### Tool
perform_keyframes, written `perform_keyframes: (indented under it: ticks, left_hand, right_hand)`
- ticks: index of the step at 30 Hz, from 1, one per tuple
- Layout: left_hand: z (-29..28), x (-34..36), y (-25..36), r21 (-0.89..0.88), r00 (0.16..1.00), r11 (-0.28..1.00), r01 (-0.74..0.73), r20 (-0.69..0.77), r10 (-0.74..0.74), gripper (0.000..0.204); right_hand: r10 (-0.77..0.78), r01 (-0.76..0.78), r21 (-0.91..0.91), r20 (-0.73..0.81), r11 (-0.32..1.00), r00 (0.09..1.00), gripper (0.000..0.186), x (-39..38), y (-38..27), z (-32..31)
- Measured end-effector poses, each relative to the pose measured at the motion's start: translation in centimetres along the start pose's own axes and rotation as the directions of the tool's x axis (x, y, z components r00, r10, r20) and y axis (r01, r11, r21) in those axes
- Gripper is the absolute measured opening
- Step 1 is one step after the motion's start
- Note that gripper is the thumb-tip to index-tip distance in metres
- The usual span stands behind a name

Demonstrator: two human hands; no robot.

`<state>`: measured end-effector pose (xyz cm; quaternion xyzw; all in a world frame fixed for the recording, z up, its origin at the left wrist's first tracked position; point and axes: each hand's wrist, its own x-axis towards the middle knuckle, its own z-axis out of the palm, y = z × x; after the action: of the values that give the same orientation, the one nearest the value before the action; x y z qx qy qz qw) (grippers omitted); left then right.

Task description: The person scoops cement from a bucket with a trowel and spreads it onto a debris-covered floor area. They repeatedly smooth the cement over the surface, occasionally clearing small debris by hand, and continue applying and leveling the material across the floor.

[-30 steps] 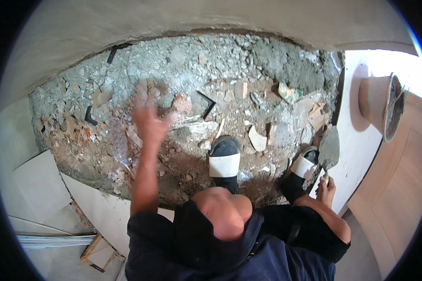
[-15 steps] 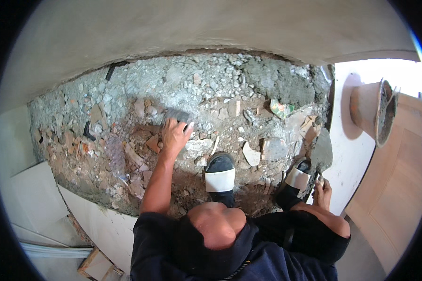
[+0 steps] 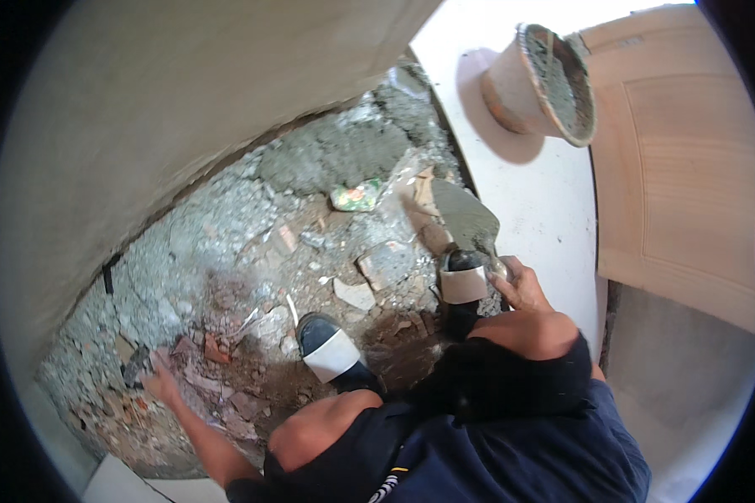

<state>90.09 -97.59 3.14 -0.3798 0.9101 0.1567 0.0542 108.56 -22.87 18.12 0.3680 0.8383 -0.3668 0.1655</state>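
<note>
Crouching over rubble (image 3: pixel 176 277), touching dark grey piece (image 3: pixel 137 366) with left hand (image 3: pixel 161 384), out at lower left. Blurring there, so not managing to tell whether clamping on the piece or only resting fingers against it. Lying just past those fingertips, on their upper-left side, well apart from right hand (image 3: pixel 520 289); so counting left hand as clearly the nearer one. Not making out the piece's long axis, showing too small and dark. Clamping right hand around handle of trowel (image 3: pixel 466 220), just beside right sandal (image 3: pixel 464 281). Running trowel's long axis up-left from that hand, pointing blade away from the body, roughly toward patch of wet-looking mortar (image 3: pixel 335 155) along base of wall (image 3: pixel 184 109), with wrapper (image 3: pixel 356 197) lying left of the blade. Seeing bucket (image 3: pixel 512 96) with grey mix (image 3: pixel 566 88) inside, standing on white floor strip (image 3: pixel 533 205), beyond the trowel and off to its right, much nearer right hand than left. Also noting reddish chunk (image 3: pixel 216 349) near left hand, on its right side, plus pale tile shard (image 3: pixel 354 293) lying just beyond left sandal (image 3: pixel 331 356), between the two hands. Spotting wooden panel (image 3: pixel 688 184) standing at far right, past the bucket.
</note>
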Motion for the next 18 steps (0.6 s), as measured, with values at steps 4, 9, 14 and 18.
perform_keyframes:
  ticks: [4, 9, 14, 18]
  left_hand:
    - [-2.2, 0.1, 0.5, 0.144, 1.000, 0.990, 0.005, -0.012, -0.003, 0.078]
    - [0.2, -8.3, 18.7, -0.001, 0.867, 0.906, -0.423, 0.288, 0.406, 0.067]
    - [1.2, -24.7, 43.1, -0.371, 0.217, 0.383, -0.846, 0.417, 0.883, 0.058]
    - [3.4, -37.0, 59.5, -0.524, -0.034, 0.241, -0.817, 0.460, 0.887, 0.065]
  right_hand:
    - [-0.130, 0.109, -0.193, -0.097, 0.975, 0.987, 0.039, -1.3, -1.8, -5.9]
    - [-0.310, 0.092, -0.400, -0.523, 0.912, 0.794, 0.040, 2.2, -0.6, -18.8]
    - [-0.228, -0.271, -0.677, -0.552, 0.685, 0.802, 0.033, 12.8, -3.3, -31.6]
    - [-0.411, -0.072, -0.919, -0.242, 0.387, 0.879, 0.023, 21.7, -6.3, -32.5]
